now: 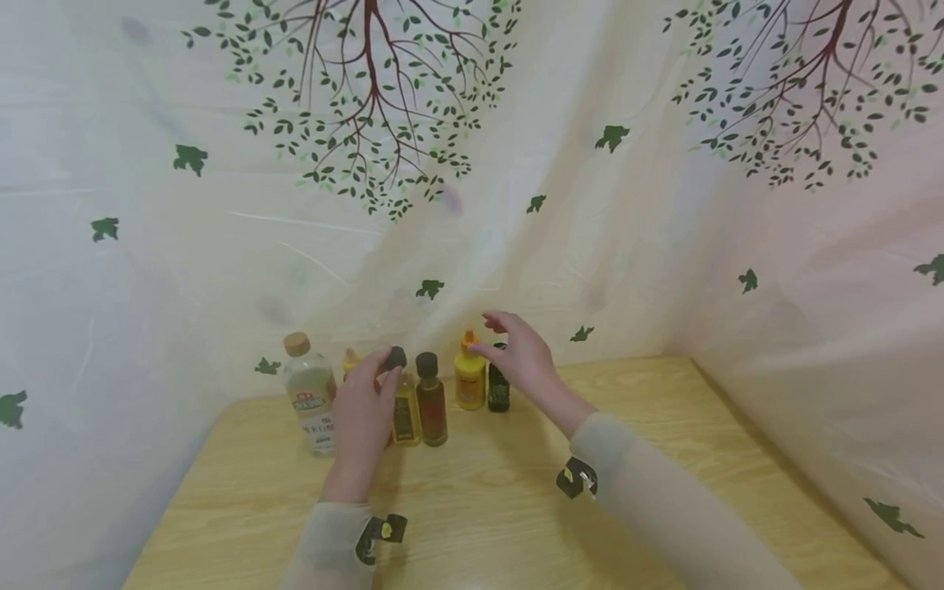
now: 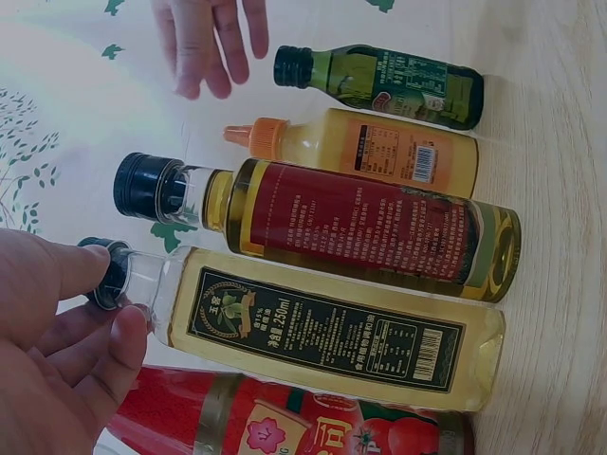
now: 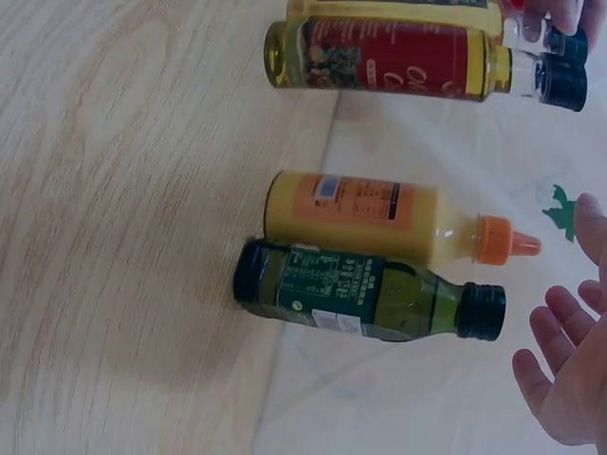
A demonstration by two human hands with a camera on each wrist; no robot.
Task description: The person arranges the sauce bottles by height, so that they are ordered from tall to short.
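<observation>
My left hand point(image 1: 361, 418) pinches the black cap and neck of a clear oil bottle with a black label point(image 2: 327, 327), which stands upright on the table. Right beside it is an oil bottle with a red label point(image 2: 360, 223). My right hand point(image 1: 525, 352) holds nothing; its fingers are spread in the air by the tops of a yellow squeeze bottle point(image 1: 469, 381) with an orange nozzle and a small green glass bottle point(image 3: 398, 299). On the other side of the held bottle, a red bottle with tomatoes on its label point(image 2: 285, 417) shows partly in the left wrist view.
A large clear bottle with a tan cap point(image 1: 297, 344) stands at the left end of the row. Another yellow-topped bottle point(image 1: 351, 358) is mostly hidden behind my left hand. The wooden table point(image 1: 479, 492) meets a pale curtain point(image 1: 516, 270) printed with leaves just behind the bottles.
</observation>
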